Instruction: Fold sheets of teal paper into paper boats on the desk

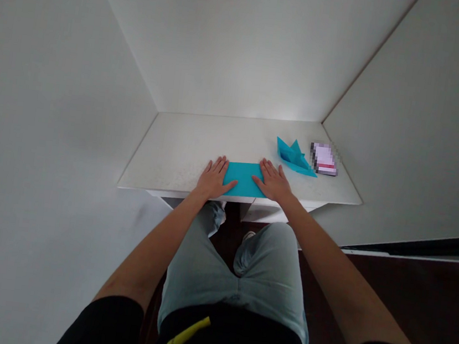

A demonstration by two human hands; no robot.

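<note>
Left hand and right hand lie open and flat, ungripping, on either end of a folded teal paper rectangle, long axis sideways, at the white desk front edge; teal origami boat just right of it.

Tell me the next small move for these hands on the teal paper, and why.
Probably slide both hands inward, smoothing the teal paper: the left hand and right hand press its short ends against the white shelf, leaving its middle uncovered.
</note>
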